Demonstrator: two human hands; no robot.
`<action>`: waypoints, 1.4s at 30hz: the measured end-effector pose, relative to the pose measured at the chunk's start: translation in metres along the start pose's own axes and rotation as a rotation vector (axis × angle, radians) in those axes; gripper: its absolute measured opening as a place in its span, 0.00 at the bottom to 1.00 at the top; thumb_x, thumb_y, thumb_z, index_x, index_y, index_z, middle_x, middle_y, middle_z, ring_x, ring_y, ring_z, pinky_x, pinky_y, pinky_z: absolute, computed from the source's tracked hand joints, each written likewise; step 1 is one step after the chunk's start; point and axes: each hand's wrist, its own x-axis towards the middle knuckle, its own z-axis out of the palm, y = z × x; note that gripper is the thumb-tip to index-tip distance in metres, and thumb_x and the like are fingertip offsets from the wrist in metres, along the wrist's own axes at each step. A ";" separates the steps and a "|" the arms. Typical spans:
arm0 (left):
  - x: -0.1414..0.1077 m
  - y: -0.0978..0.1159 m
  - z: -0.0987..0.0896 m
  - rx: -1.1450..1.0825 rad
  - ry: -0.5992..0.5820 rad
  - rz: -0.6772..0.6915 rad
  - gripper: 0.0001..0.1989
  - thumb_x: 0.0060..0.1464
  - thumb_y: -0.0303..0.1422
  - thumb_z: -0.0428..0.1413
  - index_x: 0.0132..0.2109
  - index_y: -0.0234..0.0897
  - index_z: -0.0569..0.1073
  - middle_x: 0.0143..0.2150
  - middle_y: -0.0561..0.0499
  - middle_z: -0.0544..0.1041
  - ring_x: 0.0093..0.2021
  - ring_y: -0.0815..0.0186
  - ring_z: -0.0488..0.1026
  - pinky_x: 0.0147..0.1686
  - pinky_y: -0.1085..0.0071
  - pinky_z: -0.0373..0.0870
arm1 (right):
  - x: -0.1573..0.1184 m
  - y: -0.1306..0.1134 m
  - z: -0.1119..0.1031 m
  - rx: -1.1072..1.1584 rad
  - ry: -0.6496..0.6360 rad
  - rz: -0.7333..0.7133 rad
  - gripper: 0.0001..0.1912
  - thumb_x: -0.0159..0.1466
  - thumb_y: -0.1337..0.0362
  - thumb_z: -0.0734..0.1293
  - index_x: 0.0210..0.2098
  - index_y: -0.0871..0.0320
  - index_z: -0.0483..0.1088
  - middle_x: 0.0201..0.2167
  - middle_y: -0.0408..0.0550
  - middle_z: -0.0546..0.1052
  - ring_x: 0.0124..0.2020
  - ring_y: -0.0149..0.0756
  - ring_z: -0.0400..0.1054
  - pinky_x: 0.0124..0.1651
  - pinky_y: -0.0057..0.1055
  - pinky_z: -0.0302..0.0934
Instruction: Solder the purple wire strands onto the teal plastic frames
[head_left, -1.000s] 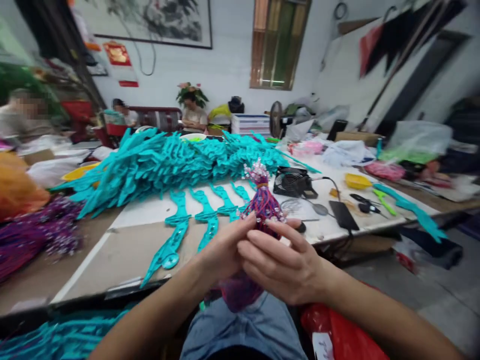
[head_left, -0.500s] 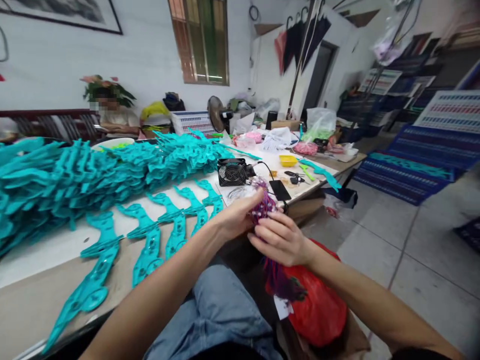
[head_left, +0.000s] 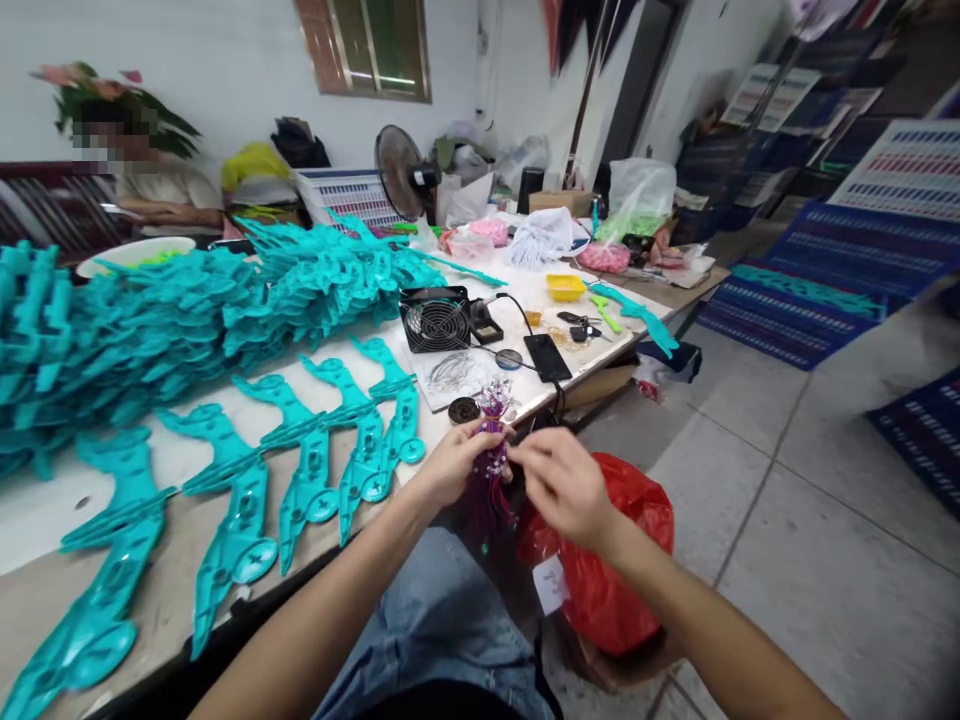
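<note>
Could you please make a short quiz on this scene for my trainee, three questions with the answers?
1. Multiple choice: what is the main colour of the bundle of strands in the left hand?
A) yellow
B) purple
C) white

2. True or false: the square black fan stands on the table.

3. Complete: the hand nearer to the red bag is the ___ one.

Key: 1. B, purple. 2. True. 3. Right.
</note>
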 end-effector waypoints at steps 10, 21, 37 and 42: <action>0.008 -0.008 -0.005 0.072 0.102 -0.057 0.14 0.51 0.42 0.53 0.30 0.34 0.68 0.21 0.53 0.71 0.18 0.70 0.65 0.17 0.75 0.59 | 0.024 0.029 0.029 -0.124 -0.156 0.185 0.09 0.68 0.69 0.58 0.39 0.61 0.70 0.35 0.52 0.76 0.38 0.36 0.68 0.44 0.34 0.65; 0.006 0.005 -0.021 0.074 0.050 -0.106 0.15 0.50 0.42 0.54 0.33 0.32 0.69 0.20 0.55 0.67 0.14 0.73 0.60 0.12 0.77 0.48 | 0.028 0.039 0.032 0.542 0.012 0.592 0.04 0.62 0.67 0.63 0.31 0.58 0.68 0.33 0.47 0.75 0.32 0.32 0.66 0.37 0.30 0.61; -0.003 0.007 -0.026 0.150 0.092 -0.122 0.13 0.49 0.41 0.55 0.27 0.34 0.69 0.19 0.55 0.66 0.15 0.73 0.59 0.14 0.76 0.51 | 0.024 0.019 0.035 0.335 -0.137 0.529 0.08 0.65 0.62 0.63 0.35 0.57 0.73 0.30 0.46 0.76 0.30 0.31 0.68 0.35 0.28 0.61; 0.003 -0.003 -0.025 0.365 0.193 0.027 0.11 0.51 0.38 0.52 0.34 0.34 0.74 0.23 0.55 0.70 0.24 0.70 0.65 0.25 0.75 0.61 | 0.023 0.015 0.049 0.042 -0.189 0.450 0.09 0.66 0.64 0.60 0.37 0.58 0.72 0.30 0.48 0.76 0.31 0.33 0.69 0.37 0.29 0.61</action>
